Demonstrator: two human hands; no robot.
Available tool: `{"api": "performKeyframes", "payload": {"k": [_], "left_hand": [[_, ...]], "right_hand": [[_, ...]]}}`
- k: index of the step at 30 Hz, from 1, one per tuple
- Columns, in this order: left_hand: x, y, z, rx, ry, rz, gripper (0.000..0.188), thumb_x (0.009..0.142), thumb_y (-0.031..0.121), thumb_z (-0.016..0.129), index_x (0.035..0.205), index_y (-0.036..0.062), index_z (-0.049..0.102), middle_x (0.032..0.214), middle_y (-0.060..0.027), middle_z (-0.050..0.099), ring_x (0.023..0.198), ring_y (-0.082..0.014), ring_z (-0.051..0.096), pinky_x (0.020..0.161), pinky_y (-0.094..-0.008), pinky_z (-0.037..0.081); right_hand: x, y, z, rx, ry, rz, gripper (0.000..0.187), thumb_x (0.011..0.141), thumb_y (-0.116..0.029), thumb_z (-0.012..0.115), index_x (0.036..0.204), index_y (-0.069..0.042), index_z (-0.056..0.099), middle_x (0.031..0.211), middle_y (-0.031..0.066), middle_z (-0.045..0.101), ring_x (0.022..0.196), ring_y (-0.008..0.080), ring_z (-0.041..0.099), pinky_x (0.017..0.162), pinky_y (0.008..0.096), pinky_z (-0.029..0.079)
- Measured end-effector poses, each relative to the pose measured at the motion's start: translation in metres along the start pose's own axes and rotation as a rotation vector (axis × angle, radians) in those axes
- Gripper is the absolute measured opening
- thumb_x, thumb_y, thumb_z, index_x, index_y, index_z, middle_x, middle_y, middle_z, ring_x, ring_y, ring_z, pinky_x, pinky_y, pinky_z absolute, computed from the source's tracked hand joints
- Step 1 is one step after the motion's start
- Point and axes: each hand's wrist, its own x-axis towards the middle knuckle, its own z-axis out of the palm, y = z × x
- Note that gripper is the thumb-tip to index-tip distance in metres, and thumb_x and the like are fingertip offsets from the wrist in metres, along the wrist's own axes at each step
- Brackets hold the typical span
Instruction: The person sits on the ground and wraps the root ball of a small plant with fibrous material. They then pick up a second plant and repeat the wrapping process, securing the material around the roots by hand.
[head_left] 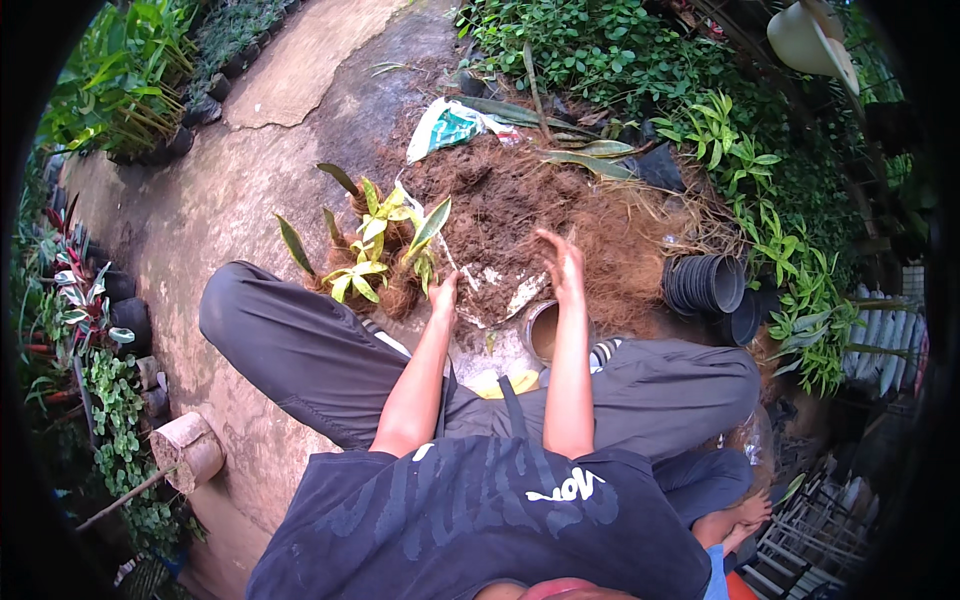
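A mound of brown coir and soil (pixel 490 200) lies on the ground in front of my crossed legs. At its near left edge is my left hand (pixel 443 296), fingers stretched out and holding nothing that I can see. My right hand (pixel 566 268) hovers over the near right part of the mound, fingers and thumb apart, with nothing in it. Just below that hand stands a round pot (pixel 543 330), partly covered by my right forearm. Left of the mound sit several small yellow-green plants (pixel 372 235), their roots in clumps of brown fibre.
A white and green bag (pixel 447 130) lies at the mound's far edge, near long cut leaves (pixel 590 163). To the right are stacked black pots (pixel 703 284). Potted plants (pixel 130 90) line the left side. A bare foot (pixel 733 520) of another person shows at lower right.
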Motion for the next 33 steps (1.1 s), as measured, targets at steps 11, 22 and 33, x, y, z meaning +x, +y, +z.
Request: {"api": "performKeyframes", "payload": {"k": [11, 22, 33], "left_hand": [[-0.005, 0.007, 0.009, 0.045, -0.017, -0.078, 0.034, 0.072, 0.008, 0.072, 0.1, 0.0063, 0.054, 0.075, -0.0034, 0.062, 0.056, -0.0138, 0.058, 0.047, -0.0266, 0.048], [-0.005, 0.001, 0.007, -0.033, -0.031, -0.017, 0.046, 0.07, 0.006, 0.072, 0.11, 0.0043, 0.049, 0.081, -0.0056, 0.06, 0.064, -0.0159, 0.06, 0.052, -0.0292, 0.053], [-0.019, 0.015, 0.0, -0.078, 0.005, -0.076, 0.024, 0.076, 0.011, 0.065, 0.098, 0.0049, 0.059, 0.074, -0.0052, 0.062, 0.064, -0.019, 0.063, 0.058, -0.0324, 0.054]], "right_hand": [[-0.007, -0.05, -0.104, -0.119, 0.568, -0.172, 0.059, 0.082, -0.027, 0.065, 0.134, -0.002, 0.048, 0.135, 0.0169, 0.051, 0.117, 0.0318, 0.054, 0.101, 0.046, 0.04], [-0.019, -0.023, -0.04, -0.829, 0.407, -0.504, 0.02, 0.083, -0.017, 0.066, 0.101, -0.007, 0.069, 0.097, 0.013, 0.066, 0.08, 0.024, 0.064, 0.074, 0.036, 0.049], [-0.061, 0.142, 0.029, -1.514, -0.217, 0.026, 0.067, 0.076, -0.001, 0.06, 0.135, -0.03, 0.05, 0.152, 0.0189, 0.021, 0.133, 0.0467, 0.03, 0.103, 0.0503, 0.04]]}}
